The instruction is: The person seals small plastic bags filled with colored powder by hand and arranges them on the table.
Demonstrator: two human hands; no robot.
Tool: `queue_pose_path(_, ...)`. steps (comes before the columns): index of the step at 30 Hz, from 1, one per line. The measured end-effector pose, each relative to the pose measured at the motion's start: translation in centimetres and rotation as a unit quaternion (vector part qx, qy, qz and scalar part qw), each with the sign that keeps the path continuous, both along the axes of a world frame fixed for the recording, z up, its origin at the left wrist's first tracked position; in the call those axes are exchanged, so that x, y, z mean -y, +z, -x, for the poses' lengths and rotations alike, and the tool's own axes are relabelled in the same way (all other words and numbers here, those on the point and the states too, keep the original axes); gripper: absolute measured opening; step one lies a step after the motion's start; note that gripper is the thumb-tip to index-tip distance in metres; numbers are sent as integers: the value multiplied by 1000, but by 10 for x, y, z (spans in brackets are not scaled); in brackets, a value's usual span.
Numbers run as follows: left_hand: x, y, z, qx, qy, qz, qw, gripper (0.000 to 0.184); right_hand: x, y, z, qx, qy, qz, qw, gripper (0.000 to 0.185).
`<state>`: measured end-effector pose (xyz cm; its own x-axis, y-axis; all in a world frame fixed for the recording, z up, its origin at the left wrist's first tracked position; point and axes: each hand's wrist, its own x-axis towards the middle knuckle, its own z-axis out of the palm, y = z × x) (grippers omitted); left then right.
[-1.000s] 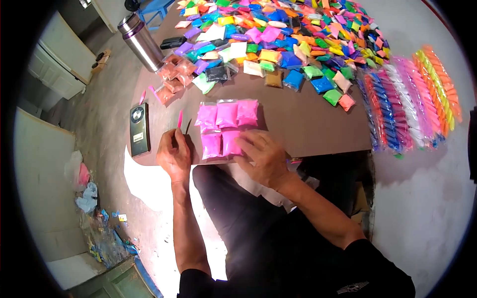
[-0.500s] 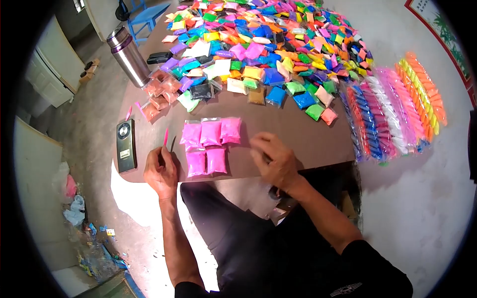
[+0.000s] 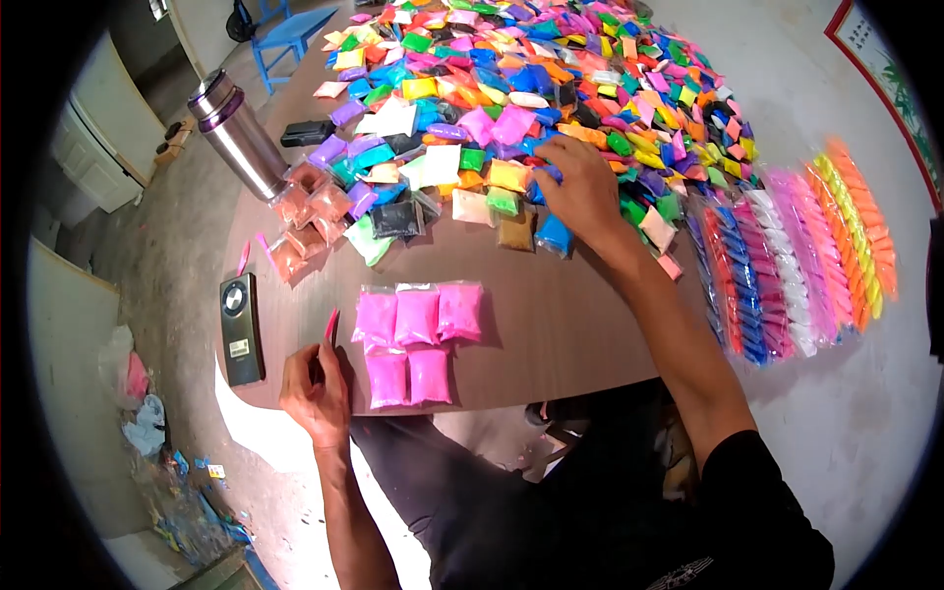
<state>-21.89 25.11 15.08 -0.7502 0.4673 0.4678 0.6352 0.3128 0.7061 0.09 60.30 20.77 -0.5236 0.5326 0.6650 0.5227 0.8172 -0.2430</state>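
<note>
My left hand (image 3: 317,393) rests at the table's front edge, fingers closed around a slim pink pointed stick (image 3: 332,324) whose tip points up. Just right of it lie several pink packets (image 3: 417,317) in two rows, three in the back row and two in front. My right hand (image 3: 582,189) is over the near side of a heap of colourful small packets (image 3: 472,93). Its thumb and forefinger are apart, with a blue packet (image 3: 548,172) showing between them; I see no packet lifted. Its other fingers are partly hidden.
A steel flask (image 3: 236,138) and a black case (image 3: 308,133) stand left of the heap, beside brown packets (image 3: 320,205). A phone (image 3: 241,329) and another pink stick (image 3: 244,258) lie at the left. Long bags of coloured packets (image 3: 787,261) are at the right, by the wall.
My right hand has moved from beside the pink packets up and away to the heap. My left hand keeps its hold on the pink stick. The camera view has tilted up slightly.
</note>
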Motion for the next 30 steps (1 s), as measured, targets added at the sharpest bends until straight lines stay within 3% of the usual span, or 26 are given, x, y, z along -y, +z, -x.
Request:
queue_pose_path(6, 0, -3, 2, 29, -8, -3, 1000, 17, -41, -10, 40, 40, 11, -62, 997, 38)
queue_pose_path(11, -1, -3, 3, 25, 3, 1, 1000, 16, -59, -14, 47, 54, -6, -77, 996, 35)
queue_pose_path(14, 0, -5, 3, 33, -6, -25, 999, 14, -52, 2, 42, 24, 0, -33, 999, 29)
queue_pose_path(16, -1, -7, 4, 27, -6, -33, 999, 14, -41, 11, 32, -116, 1, -9, 993, 21)
queue_pose_path(18, 0, -6, 3, 20, -1, -21, 1000, 16, -33, 15, 15, -138, -19, 45, 989, 21)
queue_pose_path(21, 0, -5, 1, 24, 5, -16, 1000, 20, -6, 23, -14, -208, -8, 309, 928, 23)
queue_pose_path(30, 1, -9, 3, 20, -23, -43, 999, 23, 122, 18, -81, -280, 74, 444, 848, 23)
